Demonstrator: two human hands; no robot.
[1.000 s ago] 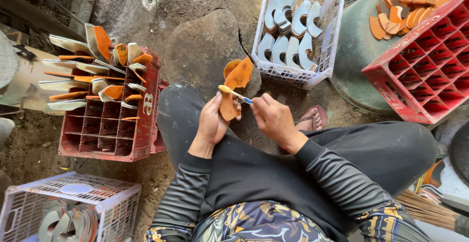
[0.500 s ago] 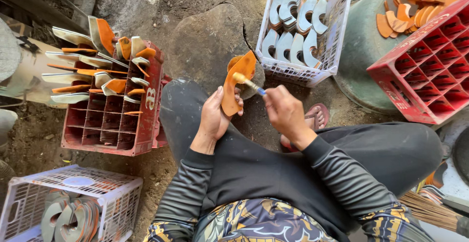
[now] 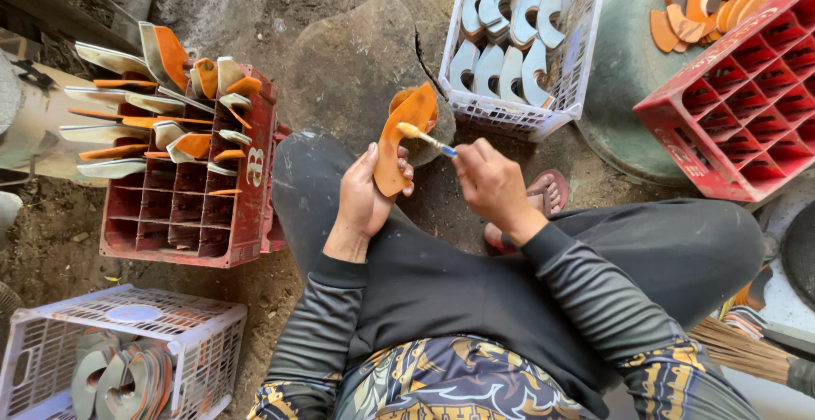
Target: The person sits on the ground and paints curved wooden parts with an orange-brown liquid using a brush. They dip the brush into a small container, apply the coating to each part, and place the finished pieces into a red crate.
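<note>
Starting at the far left: a white basket [image 3: 170,335] low down, with grey curved pieces inside. Above it, a red crate [image 3: 225,216] on the dirt floor, stuffed with orange and grey shoe pieces standing up. Near the middle, the left hand [image 3: 363,199], closed around the bottom of an orange sole piece [image 3: 399,136], held upright over the lap. Just right of that, the right hand [image 3: 491,184], pinched shut on a small brush [image 3: 424,138], tip touching the orange sole piece. Higher up, another white basket [image 3: 586,38] full of grey curved pieces. Far right, a second red crate [image 3: 730,123].
</note>
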